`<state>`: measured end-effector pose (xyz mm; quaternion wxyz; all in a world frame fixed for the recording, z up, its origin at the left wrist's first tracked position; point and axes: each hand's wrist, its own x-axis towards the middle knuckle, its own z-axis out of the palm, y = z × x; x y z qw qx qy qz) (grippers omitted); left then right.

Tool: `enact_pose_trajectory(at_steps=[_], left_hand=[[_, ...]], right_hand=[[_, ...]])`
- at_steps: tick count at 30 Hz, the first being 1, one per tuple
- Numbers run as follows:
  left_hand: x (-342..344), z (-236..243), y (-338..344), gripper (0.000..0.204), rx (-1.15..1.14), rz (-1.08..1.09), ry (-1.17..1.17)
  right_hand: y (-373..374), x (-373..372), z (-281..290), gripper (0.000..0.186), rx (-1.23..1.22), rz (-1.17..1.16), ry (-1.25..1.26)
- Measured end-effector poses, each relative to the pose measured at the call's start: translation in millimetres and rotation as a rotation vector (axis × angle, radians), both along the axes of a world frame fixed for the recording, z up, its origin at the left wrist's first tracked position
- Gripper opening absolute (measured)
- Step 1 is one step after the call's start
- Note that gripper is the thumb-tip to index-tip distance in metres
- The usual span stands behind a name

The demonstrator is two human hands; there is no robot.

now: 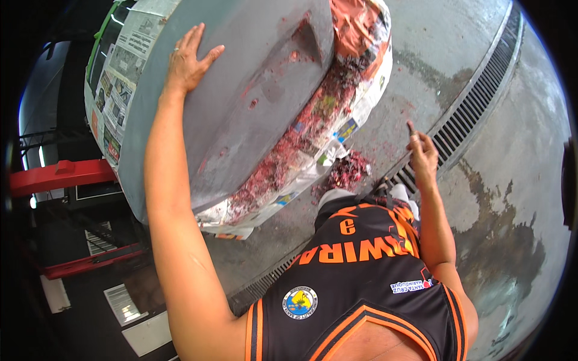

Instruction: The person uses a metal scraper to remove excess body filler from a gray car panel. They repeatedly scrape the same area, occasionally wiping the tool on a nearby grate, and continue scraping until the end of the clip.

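My left hand [189, 65] rests on the upper part of a grey car body panel [223, 108], fingers stretched out and thumb spread. Red patches and a dark recess mark the panel. Out to the right, away from the car, my right hand [424, 157] is closed round a short thin dark tool [412, 129] with a reddish tip. Most of the tool is hidden in the fingers, so its kind cannot be told. Red and dark paint scrapings lie thick on the masking newspaper [361, 111] along the panel's lower edge.
A pile of red scrapings [349, 171] lies on the concrete floor [421, 36] near my feet. A slotted drain grate [481, 90] curves past on the right. More newspaper [135, 42] covers the car's left side. A red metal arm [63, 176] reaches toward the car from the left.
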<state>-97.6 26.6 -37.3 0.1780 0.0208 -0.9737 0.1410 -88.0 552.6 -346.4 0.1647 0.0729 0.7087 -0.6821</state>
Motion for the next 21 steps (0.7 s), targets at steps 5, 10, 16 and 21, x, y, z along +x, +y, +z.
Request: enact_pose_trajectory(at_steps=[5, 10, 16, 21], left_hand=[[-0.4, -4.7, -6.9, 0.091, -0.027, -0.010, 0.003], [0.3, -0.1, 4.2, 0.088, 0.005, -0.007, 0.024], [7.4, 9.4, 24.7, 0.086, 0.088, 0.098, -0.019], [7.2, 10.9, 28.1, 0.078, 0.111, 0.075, 0.022]], right_hand=[[30.4, 8.0, -12.6, 0.043, -0.171, -0.140, -0.084], [34.8, 11.5, -16.6, 0.045, -0.199, -0.160, -0.107], [18.2, 4.4, -9.0, 0.046, -0.187, -0.077, -0.088], [3.3, -0.8, 4.0, 0.047, -0.177, -0.015, -0.074]])
